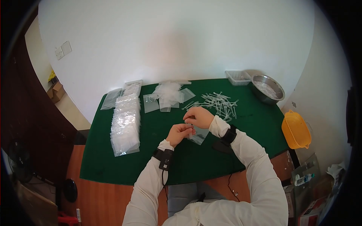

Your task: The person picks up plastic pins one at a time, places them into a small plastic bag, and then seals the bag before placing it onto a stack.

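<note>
Near the middle of the green table, my left hand (180,134) pinches the edge of a small clear plastic bag (200,137) between thumb and fingers. The bag lies slanted to the right, below my right hand (200,117). My right hand's fingers are closed and point down at the bag's upper edge, close to my left fingertips. Whatever sits between the right fingers is hidden. Just beyond my right hand spreads a loose pile of thin clear plastic sticks (220,103) with small ringed ends.
Overlapping filled clear bags (125,124) form a long row at left. Loose flat bags (167,94) lie at the back. A clear plastic tray (238,78) and a metal bowl (268,98) stand at back right. A yellow basket (296,130) is beside the table's right edge.
</note>
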`<action>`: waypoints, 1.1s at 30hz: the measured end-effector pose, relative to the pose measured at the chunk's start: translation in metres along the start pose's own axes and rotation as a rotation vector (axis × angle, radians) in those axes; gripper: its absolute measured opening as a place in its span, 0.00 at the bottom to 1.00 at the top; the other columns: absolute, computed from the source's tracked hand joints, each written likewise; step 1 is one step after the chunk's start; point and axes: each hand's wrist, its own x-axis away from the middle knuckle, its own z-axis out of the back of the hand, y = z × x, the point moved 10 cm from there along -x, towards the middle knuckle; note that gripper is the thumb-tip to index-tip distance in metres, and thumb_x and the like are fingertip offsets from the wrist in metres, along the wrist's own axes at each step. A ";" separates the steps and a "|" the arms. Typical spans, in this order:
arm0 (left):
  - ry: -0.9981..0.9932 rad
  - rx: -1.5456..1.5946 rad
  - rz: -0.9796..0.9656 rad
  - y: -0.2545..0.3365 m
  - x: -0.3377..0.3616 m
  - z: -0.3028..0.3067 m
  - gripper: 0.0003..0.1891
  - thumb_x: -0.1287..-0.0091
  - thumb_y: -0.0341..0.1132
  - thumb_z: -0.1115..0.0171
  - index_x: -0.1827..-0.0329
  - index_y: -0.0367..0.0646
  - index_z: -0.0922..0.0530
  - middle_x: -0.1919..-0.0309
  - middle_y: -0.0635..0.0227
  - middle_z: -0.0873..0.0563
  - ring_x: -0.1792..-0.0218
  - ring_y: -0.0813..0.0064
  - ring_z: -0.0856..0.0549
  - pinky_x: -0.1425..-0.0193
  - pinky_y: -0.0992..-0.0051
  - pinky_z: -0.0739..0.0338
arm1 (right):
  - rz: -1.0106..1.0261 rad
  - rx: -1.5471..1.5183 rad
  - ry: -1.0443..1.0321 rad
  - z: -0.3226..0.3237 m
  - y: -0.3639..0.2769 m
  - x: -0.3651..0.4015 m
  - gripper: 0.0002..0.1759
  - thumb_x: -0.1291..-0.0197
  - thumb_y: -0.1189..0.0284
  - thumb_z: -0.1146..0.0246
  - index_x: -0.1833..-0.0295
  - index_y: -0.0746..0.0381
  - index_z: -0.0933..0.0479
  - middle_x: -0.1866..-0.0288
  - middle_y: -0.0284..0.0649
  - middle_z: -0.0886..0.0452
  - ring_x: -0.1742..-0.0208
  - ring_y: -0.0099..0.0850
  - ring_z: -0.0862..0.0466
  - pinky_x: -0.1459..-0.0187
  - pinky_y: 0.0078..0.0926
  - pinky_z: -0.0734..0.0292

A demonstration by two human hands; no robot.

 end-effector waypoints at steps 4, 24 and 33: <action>-0.047 0.006 0.052 -0.005 0.001 -0.006 0.11 0.39 0.29 0.43 0.55 0.33 0.25 0.63 0.62 0.19 0.60 0.71 0.18 0.55 0.76 0.24 | -0.008 0.109 -0.202 -0.014 -0.003 -0.005 0.06 0.56 0.74 0.38 0.71 0.65 0.22 0.74 0.40 0.22 0.71 0.29 0.22 0.69 0.24 0.28; -0.270 0.052 0.241 -0.008 0.016 -0.027 0.12 0.39 0.30 0.43 0.54 0.35 0.25 0.64 0.63 0.18 0.63 0.73 0.18 0.57 0.76 0.23 | -0.074 -0.223 -0.533 -0.021 0.012 0.003 0.06 0.53 0.78 0.40 0.68 0.66 0.21 0.76 0.37 0.20 0.74 0.23 0.20 0.72 0.19 0.25; -0.304 0.225 0.320 -0.011 0.021 -0.034 0.11 0.36 0.31 0.47 0.53 0.37 0.28 0.67 0.71 0.21 0.65 0.77 0.21 0.57 0.77 0.25 | -0.121 -0.425 -0.544 -0.023 0.024 0.015 0.07 0.49 0.80 0.43 0.65 0.67 0.21 0.72 0.37 0.19 0.72 0.23 0.19 0.69 0.17 0.24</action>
